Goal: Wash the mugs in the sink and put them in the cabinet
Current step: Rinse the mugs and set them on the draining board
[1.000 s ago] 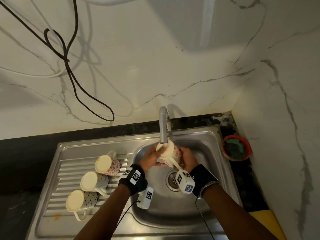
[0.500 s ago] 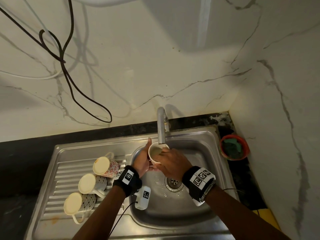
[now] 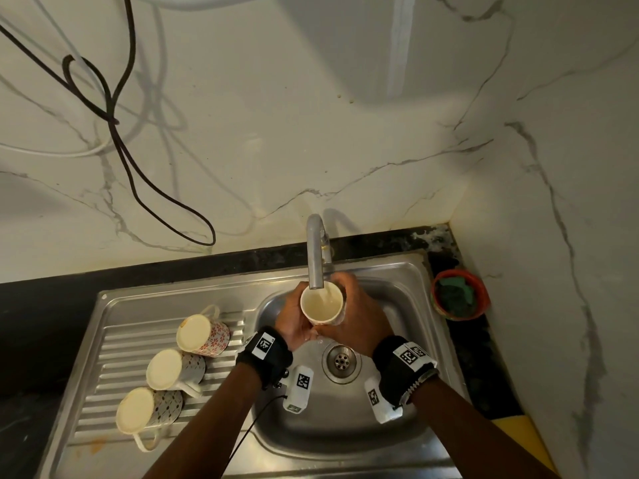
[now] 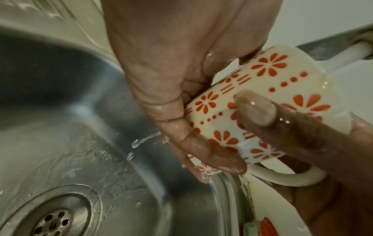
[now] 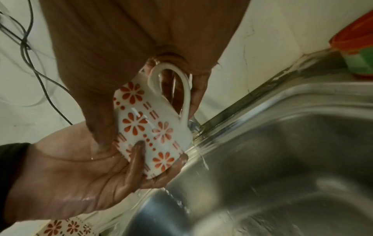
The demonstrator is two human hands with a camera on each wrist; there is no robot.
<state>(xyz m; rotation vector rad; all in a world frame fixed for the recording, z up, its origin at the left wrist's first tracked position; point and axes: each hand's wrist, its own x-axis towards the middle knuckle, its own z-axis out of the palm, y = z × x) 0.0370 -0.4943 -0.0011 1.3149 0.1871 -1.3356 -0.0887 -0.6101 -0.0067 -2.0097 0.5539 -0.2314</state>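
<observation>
A cream mug with orange flowers [image 3: 321, 304] is held upright, mouth up, right under the tap spout [image 3: 315, 271] above the sink basin [image 3: 311, 426]. Water runs into it. My left hand [image 3: 294, 319] cups the mug's base and left side; in the left wrist view its fingers curl round the mug [image 4: 262, 99]. My right hand [image 3: 359, 312] wraps the right side. In the right wrist view its fingers sit behind the mug's handle [image 5: 171, 79] and the thumb lies on the mug [image 5: 153, 127]. Three other mugs [image 3: 174, 369] lie on their sides on the drainboard.
The drainboard [image 3: 103, 340] lies left of the basin, with the drain [image 3: 341, 361] below my hands. A red bowl holding a green scrubber [image 3: 458, 295] stands at the right corner. Black cables [image 3: 121, 133] hang on the marble wall. Walls close in behind and on the right.
The mug went from lying tilted under the spout to standing mouth up. My right hand came off the rim and now wraps the mug's right side.
</observation>
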